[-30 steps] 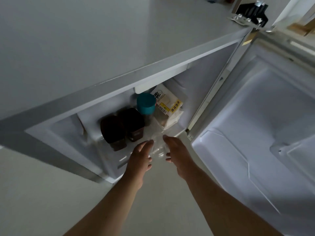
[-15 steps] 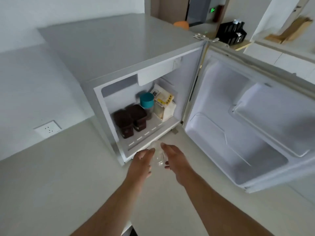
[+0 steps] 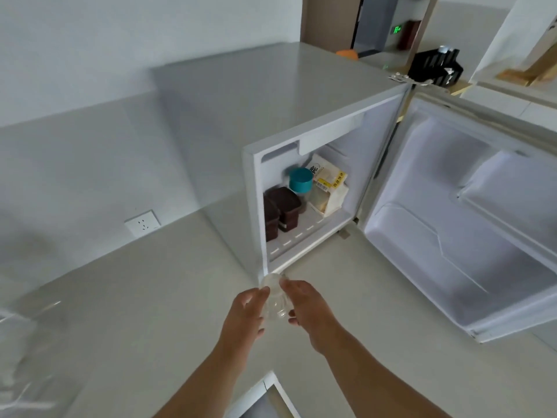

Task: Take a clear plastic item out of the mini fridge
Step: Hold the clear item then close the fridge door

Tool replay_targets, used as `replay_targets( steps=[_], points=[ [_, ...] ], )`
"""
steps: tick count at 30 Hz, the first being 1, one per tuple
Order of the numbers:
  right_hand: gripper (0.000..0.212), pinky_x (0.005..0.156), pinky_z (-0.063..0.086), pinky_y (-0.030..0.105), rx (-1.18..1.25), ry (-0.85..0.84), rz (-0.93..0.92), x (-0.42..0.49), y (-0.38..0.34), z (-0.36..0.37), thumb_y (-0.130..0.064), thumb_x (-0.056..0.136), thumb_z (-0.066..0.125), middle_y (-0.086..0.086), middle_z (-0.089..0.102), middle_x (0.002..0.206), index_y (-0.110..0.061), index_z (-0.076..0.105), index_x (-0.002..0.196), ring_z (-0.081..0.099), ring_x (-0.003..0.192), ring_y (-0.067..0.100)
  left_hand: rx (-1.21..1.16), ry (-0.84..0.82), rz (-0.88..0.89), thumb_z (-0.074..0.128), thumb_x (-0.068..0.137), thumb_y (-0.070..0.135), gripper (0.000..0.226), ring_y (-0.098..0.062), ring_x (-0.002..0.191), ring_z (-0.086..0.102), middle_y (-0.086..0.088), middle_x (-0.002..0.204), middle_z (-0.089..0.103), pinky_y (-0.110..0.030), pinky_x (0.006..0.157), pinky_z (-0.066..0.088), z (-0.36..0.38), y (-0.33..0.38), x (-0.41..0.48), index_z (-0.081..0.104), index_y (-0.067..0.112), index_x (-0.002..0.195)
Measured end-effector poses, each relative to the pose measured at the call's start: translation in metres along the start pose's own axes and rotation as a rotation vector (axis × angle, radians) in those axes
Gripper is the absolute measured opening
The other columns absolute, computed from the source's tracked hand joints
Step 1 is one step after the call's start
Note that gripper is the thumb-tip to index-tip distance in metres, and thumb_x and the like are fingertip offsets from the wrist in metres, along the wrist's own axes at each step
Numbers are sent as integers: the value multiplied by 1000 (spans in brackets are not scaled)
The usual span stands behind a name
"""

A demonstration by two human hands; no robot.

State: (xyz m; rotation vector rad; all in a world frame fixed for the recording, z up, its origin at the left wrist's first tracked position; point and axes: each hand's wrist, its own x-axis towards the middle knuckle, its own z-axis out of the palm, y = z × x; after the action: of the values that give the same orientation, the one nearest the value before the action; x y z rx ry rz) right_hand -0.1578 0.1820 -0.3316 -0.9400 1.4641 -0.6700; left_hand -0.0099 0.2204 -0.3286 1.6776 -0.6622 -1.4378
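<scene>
A clear plastic item (image 3: pixel 275 300) is held between my left hand (image 3: pixel 245 315) and my right hand (image 3: pixel 307 309), outside the mini fridge (image 3: pixel 250 95) and just below its front lower edge. Both hands press on its sides with the fingers curled around it. The fridge stands on the floor with its door (image 3: pixel 470 218) swung wide to the right. Inside remain two dark brown containers (image 3: pixel 281 211), a jar with a teal lid (image 3: pixel 300 180) and a cream carton (image 3: pixel 328 188).
A wall socket (image 3: pixel 142 225) sits low on the wall at the left. A black crate (image 3: pixel 435 67) and wooden pieces stand behind the fridge. A white-edged object (image 3: pixel 265 393) lies on the floor near my arms. Pale floor spreads all around.
My hands have drawn the clear item back out of the fridge and away from its opening. The view has pulled back and risen, showing the whole fridge and wall.
</scene>
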Motion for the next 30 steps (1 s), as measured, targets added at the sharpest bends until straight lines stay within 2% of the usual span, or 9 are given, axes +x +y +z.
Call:
replay_targets(
  steps=[6, 11, 14, 17, 19, 22, 25, 27, 30],
  points=[
    [31, 72, 59, 30, 29, -9, 89, 25, -1, 61, -62, 91, 68, -6, 73, 101, -34, 70, 104, 67, 79, 14, 4, -4, -48, 65, 68, 67, 57, -19, 106, 65, 7, 117, 65, -44, 93, 56, -54, 3, 33, 61, 36, 116],
    [32, 72, 57, 29, 12, -29, 136, 51, 0, 103, -60, 92, 68, -4, 71, 107, -32, 69, 108, 65, 81, 13, 70, -14, -87, 65, 77, 62, 58, -19, 104, 66, 1, 118, 65, -44, 91, 56, -90, 2, 69, 57, 31, 125],
    [32, 72, 56, 29, 9, -31, 163, 65, 4, 121, -58, 93, 68, -3, 70, 110, -31, 68, 111, 64, 81, 14, 127, 0, -114, 63, 65, 70, 68, -19, 93, 71, 1, 109, 69, -46, 93, 57, -104, 0, 89, 56, 33, 122],
    [34, 75, 56, 31, 11, -29, 185, 77, 8, 134, -57, 93, 69, -3, 71, 110, -31, 68, 113, 66, 82, 14, 146, -6, -155, 64, 60, 76, 74, -20, 93, 70, 0, 105, 69, -49, 99, 54, -117, -8, 108, 58, 35, 122],
    [38, 84, 58, 34, -2, -18, 189, 84, 13, 141, -58, 92, 70, -4, 72, 110, -31, 67, 118, 68, 86, 15, 147, -13, -184, 66, 61, 75, 73, -20, 100, 70, -4, 108, 69, -49, 102, 52, -122, -13, 118, 59, 37, 122],
    [51, 102, 55, 43, -33, 0, 206, 94, 20, 146, -61, 89, 71, -4, 71, 118, -30, 64, 129, 69, 103, 18, 143, -25, -205, 68, 63, 74, 66, -20, 106, 69, -5, 114, 70, -48, 103, 51, -125, -17, 127, 60, 40, 118],
    [67, 105, 53, 47, -48, 6, 221, 100, 23, 147, -71, 77, 70, -4, 71, 119, -33, 63, 131, 69, 107, 19, 143, -48, -203, 68, 65, 73, 60, -14, 107, 67, 1, 118, 69, -46, 104, 50, -125, -16, 132, 59, 43, 116],
    [79, 105, 53, 46, -60, 4, 222, 101, 22, 147, -77, 66, 69, -4, 71, 120, -33, 62, 132, 69, 106, 19, 156, -52, -203, 68, 67, 70, 66, -14, 107, 68, 1, 119, 69, -46, 104, 50, -124, -15, 136, 59, 37, 124],
    [87, 106, 53, 46, -66, -1, 227, 102, 23, 147, -80, 62, 68, -3, 70, 126, -34, 61, 135, 68, 112, 20, 157, -52, -212, 67, 68, 67, 73, -15, 109, 67, 1, 122, 67, -47, 105, 49, -122, -14, 137, 57, 32, 131]
  ],
)
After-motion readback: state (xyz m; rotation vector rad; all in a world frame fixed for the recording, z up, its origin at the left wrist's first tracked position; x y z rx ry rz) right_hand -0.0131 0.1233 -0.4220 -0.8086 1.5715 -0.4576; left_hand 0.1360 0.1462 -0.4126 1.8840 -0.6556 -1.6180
